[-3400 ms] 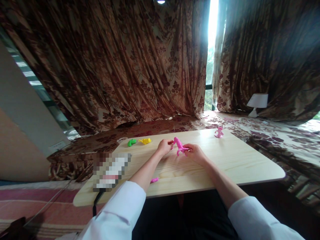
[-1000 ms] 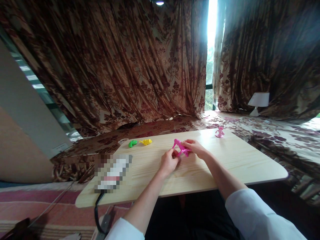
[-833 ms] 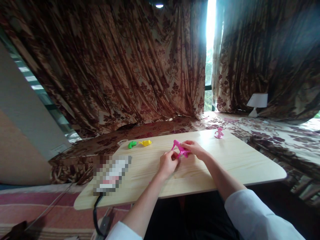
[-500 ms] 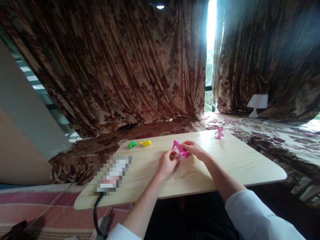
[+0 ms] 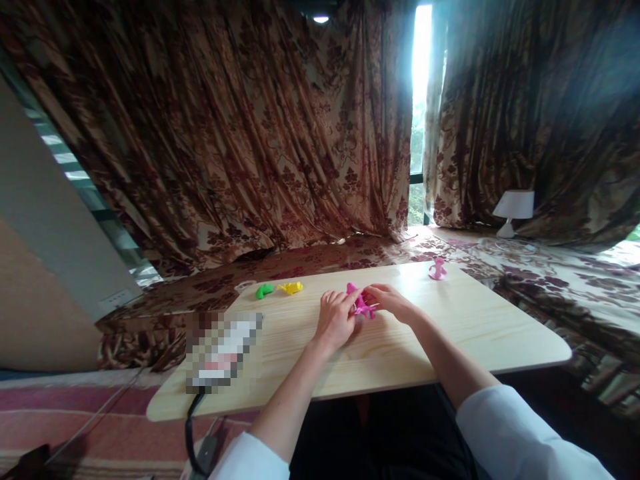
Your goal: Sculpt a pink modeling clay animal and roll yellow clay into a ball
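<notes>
Over the middle of the table, a magenta plastic toy figure (image 5: 365,311) with thin limbs is between my two hands. My left hand (image 5: 339,319) grips its left side, the back of the hand turned up and fingers hiding part of the toy. From the right, my right hand (image 5: 393,301) has bent fingers closed at the toy's upper right side. A yellow plastic toy piece (image 5: 291,288) and a green one (image 5: 264,291) lie side by side at the far left. Near the back right edge stands a lighter pink toy figure (image 5: 438,269) on a round base.
The pale wooden table (image 5: 470,327) has rounded corners. A blurred-out flat object (image 5: 225,350) rests at its left, with a black cable (image 5: 190,433) hanging over the edge. Behind are patterned curtains (image 5: 280,133) and a ledge with a white lamp (image 5: 514,205).
My left hand has turned over the toy, its fingers now reaching across the top and covering more of it. My right hand stays beside the toy, its fingers slightly shifted.
</notes>
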`<state>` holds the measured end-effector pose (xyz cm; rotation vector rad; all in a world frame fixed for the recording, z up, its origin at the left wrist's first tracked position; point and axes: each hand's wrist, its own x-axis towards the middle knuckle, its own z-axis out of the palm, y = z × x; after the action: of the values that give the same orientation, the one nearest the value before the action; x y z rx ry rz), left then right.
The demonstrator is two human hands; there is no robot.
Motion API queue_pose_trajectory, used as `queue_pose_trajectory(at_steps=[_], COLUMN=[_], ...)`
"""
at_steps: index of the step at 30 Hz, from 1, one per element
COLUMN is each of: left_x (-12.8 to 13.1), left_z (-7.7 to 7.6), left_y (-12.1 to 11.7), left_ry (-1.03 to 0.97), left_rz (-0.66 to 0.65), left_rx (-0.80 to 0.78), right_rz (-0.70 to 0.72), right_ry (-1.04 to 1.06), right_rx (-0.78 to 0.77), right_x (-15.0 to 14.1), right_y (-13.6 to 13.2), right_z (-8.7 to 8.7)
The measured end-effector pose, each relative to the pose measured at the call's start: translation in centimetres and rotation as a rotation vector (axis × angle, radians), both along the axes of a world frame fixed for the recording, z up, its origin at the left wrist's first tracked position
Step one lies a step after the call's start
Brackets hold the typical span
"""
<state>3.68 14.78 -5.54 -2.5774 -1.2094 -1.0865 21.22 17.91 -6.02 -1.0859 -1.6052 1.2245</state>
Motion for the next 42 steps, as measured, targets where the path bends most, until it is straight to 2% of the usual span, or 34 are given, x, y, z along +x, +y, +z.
queue_pose_trajectory(at_steps=[4,7,15,25,33,42], left_x=[-0.1,-0.2,0.0,-0.1,-0.2,-0.2], left_z=[0.1,0.0,-0.1,-0.2,-0.2,-0.4], left_y=[-0.1,-0.1,-0.2,0.0,0.0,0.0], left_ry=[0.025,0.021,0.015,0.006,0.020,0.004], left_rz=[0.006,0.018,0.016,0.011,-0.009,0.011], left_rx=[0.019,0.028,0.029,0.029,0.029,0.041], right_rz=[-0.023,-0.112,-0.344,-0.376,-0.299,-0.378], right_ry=[-0.058,-0.144,-0.533,-0.821,-0.910,-0.825], right_rx=[0.071,0.160,0.414,0.554,0.627,0.583], right_x=[0.3,0.9,0.5,0.0,0.4,1.1], right_y=[-0.8,-1.8,-4.4,-4.6,-5.3,-5.3], right_z=[0.3,0.0,-1.8,-1.4,-1.1,-2.1])
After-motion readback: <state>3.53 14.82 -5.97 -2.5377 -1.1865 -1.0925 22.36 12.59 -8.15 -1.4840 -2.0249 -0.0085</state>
